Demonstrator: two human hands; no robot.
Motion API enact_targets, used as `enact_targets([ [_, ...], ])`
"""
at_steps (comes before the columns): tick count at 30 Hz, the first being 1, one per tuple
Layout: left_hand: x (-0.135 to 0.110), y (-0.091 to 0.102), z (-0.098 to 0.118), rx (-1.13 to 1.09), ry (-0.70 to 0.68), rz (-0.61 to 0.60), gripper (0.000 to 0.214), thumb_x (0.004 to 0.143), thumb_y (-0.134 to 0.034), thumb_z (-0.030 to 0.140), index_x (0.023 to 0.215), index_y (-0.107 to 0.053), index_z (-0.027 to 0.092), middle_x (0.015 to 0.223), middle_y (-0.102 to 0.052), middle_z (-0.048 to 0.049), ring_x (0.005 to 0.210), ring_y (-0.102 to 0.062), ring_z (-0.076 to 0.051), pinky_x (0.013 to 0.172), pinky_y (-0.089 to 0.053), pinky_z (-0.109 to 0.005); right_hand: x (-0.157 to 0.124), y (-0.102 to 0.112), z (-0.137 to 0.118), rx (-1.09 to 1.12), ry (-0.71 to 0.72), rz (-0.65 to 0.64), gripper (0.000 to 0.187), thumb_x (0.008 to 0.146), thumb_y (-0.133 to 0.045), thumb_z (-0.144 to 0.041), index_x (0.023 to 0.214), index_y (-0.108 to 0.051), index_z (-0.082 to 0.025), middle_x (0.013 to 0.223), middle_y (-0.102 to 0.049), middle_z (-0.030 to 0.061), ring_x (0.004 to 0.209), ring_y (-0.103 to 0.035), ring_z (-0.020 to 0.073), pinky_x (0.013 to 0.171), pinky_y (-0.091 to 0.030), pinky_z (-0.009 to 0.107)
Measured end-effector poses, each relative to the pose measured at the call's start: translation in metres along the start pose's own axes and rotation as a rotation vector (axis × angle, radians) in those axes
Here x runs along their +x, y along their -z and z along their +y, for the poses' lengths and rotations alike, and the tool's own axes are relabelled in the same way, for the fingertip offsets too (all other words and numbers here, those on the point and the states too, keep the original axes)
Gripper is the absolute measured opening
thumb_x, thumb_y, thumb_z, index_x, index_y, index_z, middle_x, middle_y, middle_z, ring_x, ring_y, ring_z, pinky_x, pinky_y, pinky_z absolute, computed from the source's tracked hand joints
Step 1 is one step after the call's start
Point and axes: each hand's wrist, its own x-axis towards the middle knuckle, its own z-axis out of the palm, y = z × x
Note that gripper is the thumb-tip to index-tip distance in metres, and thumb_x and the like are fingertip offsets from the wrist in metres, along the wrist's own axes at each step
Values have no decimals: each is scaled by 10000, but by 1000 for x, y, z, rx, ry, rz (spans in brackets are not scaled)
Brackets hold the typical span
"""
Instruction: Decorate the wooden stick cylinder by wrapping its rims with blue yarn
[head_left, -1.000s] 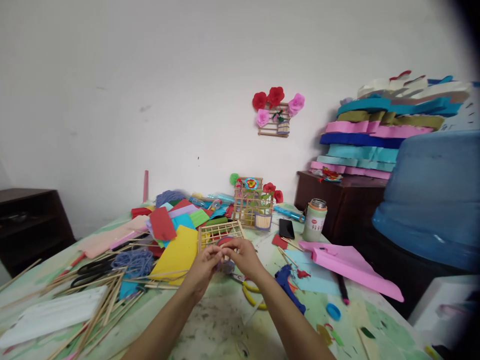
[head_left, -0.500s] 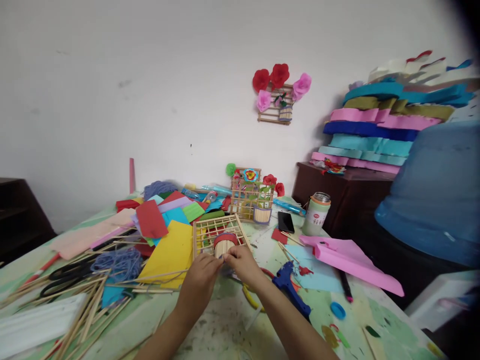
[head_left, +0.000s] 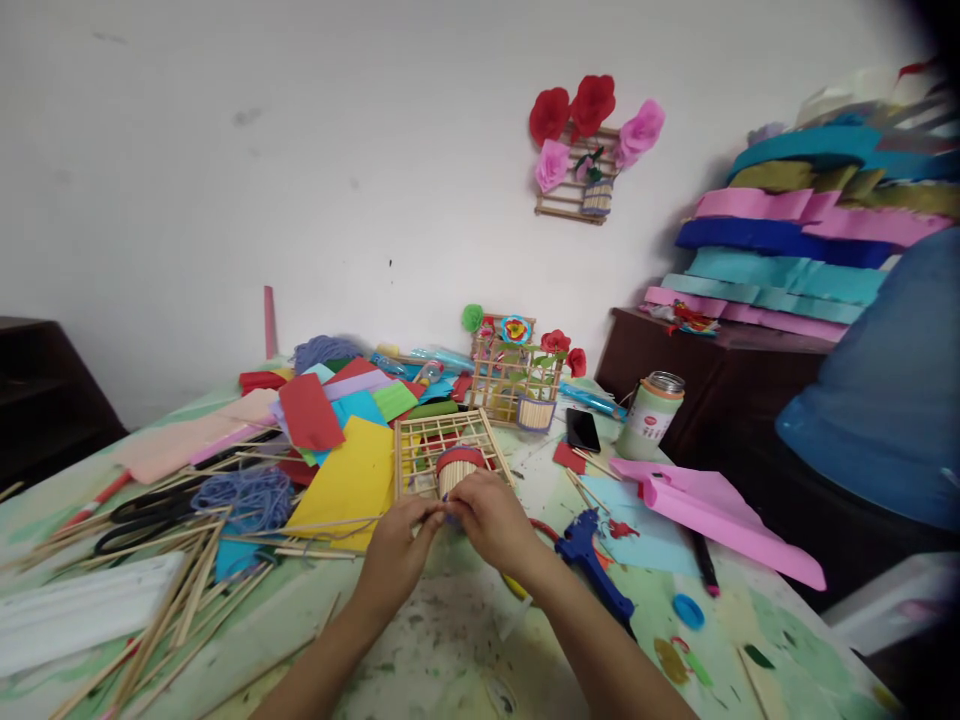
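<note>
A lattice frame of thin wooden sticks point(head_left: 405, 455) lies on the table in front of me. On its lower part sits a small basket of upright sticks point(head_left: 457, 472) with a red band around its top. My left hand point(head_left: 397, 545) is closed in a pinch at the basket's lower edge. Beside it, fingertips nearly meeting, my right hand point(head_left: 491, 520) also pinches and covers part of the basket. A tiny bluish bit shows between the fingertips, too small to name. Just right of my right wrist lies a blue glue gun point(head_left: 592, 565).
Loose sticks point(head_left: 172, 610), black scissors point(head_left: 142, 515), blue yarn point(head_left: 244, 495) and coloured paper point(head_left: 337, 485) spread to the left. A finished flower lattice point(head_left: 495, 380) leans behind. Rightward are a phone point(head_left: 583, 430), a bottle point(head_left: 651, 415), pink paper point(head_left: 720, 515) and a marker point(head_left: 705, 562).
The view has shifted, so the scene sits slightly right and the wall items higher. My right hand has turned over more, covering more of the basket; both hands remain at its lower edge.
</note>
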Motion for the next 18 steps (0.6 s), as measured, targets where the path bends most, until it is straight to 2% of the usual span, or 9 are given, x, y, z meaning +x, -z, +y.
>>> enact_targets([
  [4, 1, 2, -1, 112, -215, -9, 134, 792, -559, 238, 845, -683, 230, 785, -676, -69, 769, -584, -216, 742, -431, -333, 0, -2, -1, -110, -41, 14, 255, 855, -465, -217, 631, -566, -150, 650, -552, 21, 710, -462, 131, 671, -302, 238],
  [6, 1, 3, -2, 176, -314, -21, 149, 804, -541, 211, 871, -674, 217, 791, -673, -80, 765, -575, -212, 743, -433, -335, 0, -5, -1, -45, -126, -1, 308, 864, -440, -228, 587, -543, -144, 605, -521, 15, 658, -445, 121, 629, -285, 232],
  [9, 0, 4, 0, 248, -386, -32, 166, 815, -520, 190, 895, -663, 212, 804, -670, -89, 773, -566, -210, 738, -437, -335, 1, -10, 4, 78, -232, -38, 412, 892, -382, -275, 525, -505, -137, 513, -452, -5, 535, -403, 91, 532, -247, 211],
  [12, -1, 4, 1, 276, -398, -45, 181, 822, -492, 181, 894, -655, 212, 807, -664, -90, 779, -562, -214, 743, -433, -341, 2, -15, 8, 144, -254, -79, 495, 921, -309, -315, 492, -480, -135, 453, -403, -24, 450, -365, 69, 467, -230, 191],
  [14, -1, 4, 1, 263, -376, -43, 189, 824, -474, 181, 886, -651, 205, 799, -660, -90, 766, -559, -213, 744, -427, -341, 3, -17, 7, 176, -247, -109, 503, 930, -292, -315, 507, -494, -133, 460, -433, -27, 452, -388, 63, 473, -259, 178],
  [16, -2, 3, -1, 223, -317, -24, 174, 817, -482, 202, 868, -648, 203, 791, -657, -85, 763, -559, -214, 741, -423, -334, 2, -14, 2, 179, -249, -116, 471, 929, -307, -308, 551, -526, -131, 523, -503, -14, 507, -440, 70, 518, -297, 178],
  [18, -1, 3, -5, 156, -209, 5, 137, 791, -525, 250, 822, -652, 207, 776, -657, -71, 765, -568, -217, 731, -420, -320, -1, -7, -4, 125, -266, -66, 383, 913, -357, -307, 645, -567, -132, 648, -574, 19, 632, -497, 100, 597, -331, 197],
])
